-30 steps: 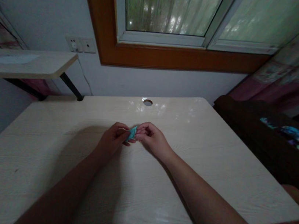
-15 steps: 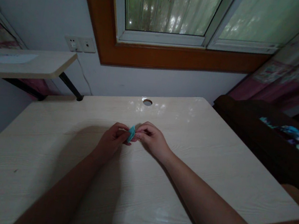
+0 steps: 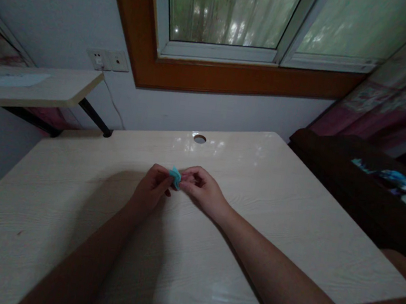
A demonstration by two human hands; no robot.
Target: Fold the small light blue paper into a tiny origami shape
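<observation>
A small turquoise folded piece, thin like paper or cloth, is held up just above the pale tabletop. I cannot tell its material. My left hand pinches its left side between thumb and fingers. From the right, my right hand has thumb and fingertips closed at the piece's right edge. The fingers cover part of it, so its full shape is hidden.
A round cable hole lies near the table's back edge. At the left a raised shelf stands on black legs. Beyond the right edge is a dark wooden piece of furniture with turquoise scraps on it.
Both hands and the turquoise piece have shifted slightly left. The right fingers have come around its right edge, and the piece's angle has changed.
</observation>
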